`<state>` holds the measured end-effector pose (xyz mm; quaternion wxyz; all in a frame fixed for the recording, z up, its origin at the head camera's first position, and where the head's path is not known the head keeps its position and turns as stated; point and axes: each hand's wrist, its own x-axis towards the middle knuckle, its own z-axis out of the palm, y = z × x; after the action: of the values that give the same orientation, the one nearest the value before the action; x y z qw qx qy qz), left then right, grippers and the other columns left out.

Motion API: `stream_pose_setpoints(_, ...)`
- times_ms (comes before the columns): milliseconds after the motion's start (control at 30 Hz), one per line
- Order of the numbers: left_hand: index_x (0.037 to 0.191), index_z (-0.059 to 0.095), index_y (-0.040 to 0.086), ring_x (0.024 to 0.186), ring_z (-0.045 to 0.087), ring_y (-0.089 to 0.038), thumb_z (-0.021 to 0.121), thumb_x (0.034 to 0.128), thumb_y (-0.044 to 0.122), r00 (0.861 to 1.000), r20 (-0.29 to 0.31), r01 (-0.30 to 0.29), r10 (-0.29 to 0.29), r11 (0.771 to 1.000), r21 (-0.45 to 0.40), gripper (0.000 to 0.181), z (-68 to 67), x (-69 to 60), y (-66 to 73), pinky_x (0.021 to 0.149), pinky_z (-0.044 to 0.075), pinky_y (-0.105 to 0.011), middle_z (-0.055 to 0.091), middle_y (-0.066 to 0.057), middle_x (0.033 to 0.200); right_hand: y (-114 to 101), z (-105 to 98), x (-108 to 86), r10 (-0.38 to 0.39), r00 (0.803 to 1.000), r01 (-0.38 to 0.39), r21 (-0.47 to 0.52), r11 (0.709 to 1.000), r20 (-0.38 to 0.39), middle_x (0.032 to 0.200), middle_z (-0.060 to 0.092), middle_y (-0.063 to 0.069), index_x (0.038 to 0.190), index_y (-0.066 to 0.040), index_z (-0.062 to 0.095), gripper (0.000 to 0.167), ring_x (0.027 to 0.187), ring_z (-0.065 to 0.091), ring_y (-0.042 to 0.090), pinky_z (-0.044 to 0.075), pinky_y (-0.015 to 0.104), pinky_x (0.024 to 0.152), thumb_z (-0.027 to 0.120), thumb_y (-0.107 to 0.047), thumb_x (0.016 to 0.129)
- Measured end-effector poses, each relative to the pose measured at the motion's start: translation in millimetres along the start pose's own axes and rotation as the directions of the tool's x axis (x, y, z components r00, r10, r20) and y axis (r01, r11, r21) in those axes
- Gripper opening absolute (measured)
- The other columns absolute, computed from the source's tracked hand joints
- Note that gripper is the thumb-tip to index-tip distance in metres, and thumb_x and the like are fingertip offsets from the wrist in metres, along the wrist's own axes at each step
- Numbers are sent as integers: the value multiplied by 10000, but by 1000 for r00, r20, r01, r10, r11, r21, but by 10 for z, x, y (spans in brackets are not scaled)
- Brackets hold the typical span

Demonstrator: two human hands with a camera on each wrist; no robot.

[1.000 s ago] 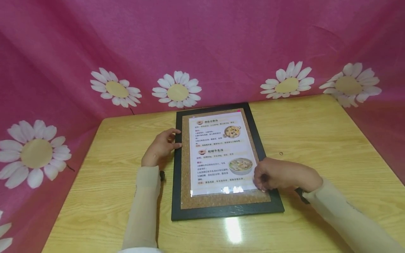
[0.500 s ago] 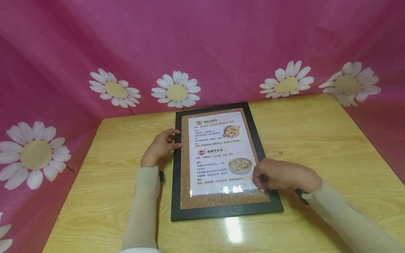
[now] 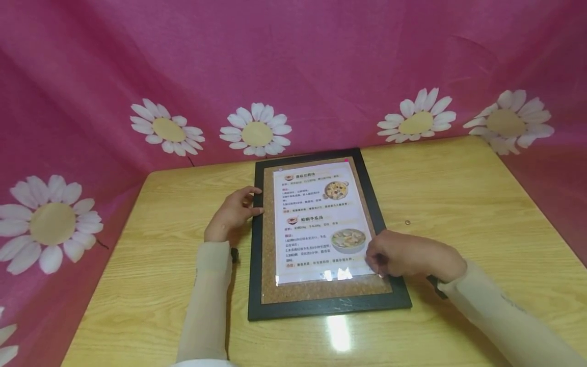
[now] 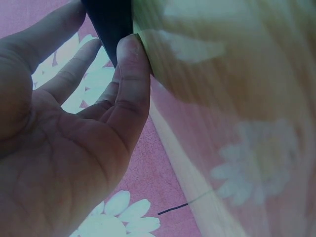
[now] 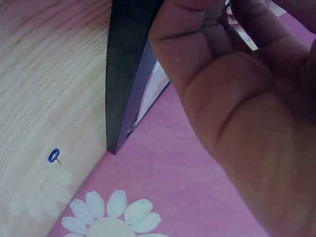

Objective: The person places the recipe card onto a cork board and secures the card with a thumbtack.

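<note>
Next to nothing shifts against the frames from half a second and a second ago: both hands, board and sheet keep their spots in the head view, so I read this as a hold at one corner, not a move, with no visible gain in the work. Board [image 3: 330, 306] lies on the table [image 3: 458, 193] just below centre of the frame, black edge round brown cork [image 3: 312, 292]; recipe sheet [image 3: 321, 219] is on the cork, pink pin [image 3: 346, 160] at its upper right corner, pale pin [image 3: 281, 169] at its upper left. Right hand [image 3: 408, 252] is at the sheet's lower right corner, fingers curled; whether they pinch anything is hidden in the wrist view too, can't tell. Left hand [image 3: 231, 214] is at the board's left edge, fingers spread and only lightly bent, fingertips touching, no grip round anything; probably just steadying. Blue pin [image 5: 54, 155] is loose on the table, lower left of the right wrist view, well apart from that hand. Pink cloth [image 3: 321, 66] with white daisies [image 3: 257, 133] fills the upper part of the head view
</note>
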<state>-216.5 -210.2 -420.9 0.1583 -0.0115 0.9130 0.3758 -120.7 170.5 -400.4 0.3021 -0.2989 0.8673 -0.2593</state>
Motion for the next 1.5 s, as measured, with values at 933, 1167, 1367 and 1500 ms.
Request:
stream_pose_setpoints(933, 1467, 531, 161, 1303, 524, -395, 718, 990, 181, 1000, 3, -23, 23, 1000, 16, 513, -2, 37, 13, 1101, 490, -556, 537, -220, 1471, 148, -239, -115, -112, 982, 83, -180, 980, -154, 722, 565, -117, 812, -198, 689, 198, 697, 499, 33, 442, 213, 644, 775, -49, 910)
stream_pose_setpoints(1167, 1468, 530, 159, 1326, 524, -402, 722, 987, 184, 1000, -2, -23, 23, 999, 27, 518, -7, 19, 9, 1114, 483, -567, 530, -218, 1490, 310, -484, -252, -82, 961, 25, -213, 977, -264, 719, 550, -118, 838, -198, 678, 212, 694, 482, 52, 420, 228, 634, 748, -9, 902)
stream_pose_setpoints(1367, 1468, 527, 164, 1325, 522, -408, 723, 987, 185, 1000, 5, -23, 23, 1000, 18, 520, -13, 17, -6, 1121, 477, -569, 523, -214, 1495, 493, -594, -305, -60, 945, -22, -245, 969, -320, 735, 601, -100, 894, -178, 689, 182, 690, 505, 56, 447, 243, 630, 748, -5, 892)
stream_pose_setpoints(1500, 1463, 532, 159, 1314, 530, -407, 727, 983, 182, 1000, -2, -29, 29, 999, 22, 519, -11, 17, -14, 1114, 485, -565, 529, -216, 1488, 587, -637, -312, -44, 936, -49, -253, 966, -348, 757, 643, -72, 920, -154, 691, 149, 701, 540, 71, 478, 263, 648, 772, -33, 888)
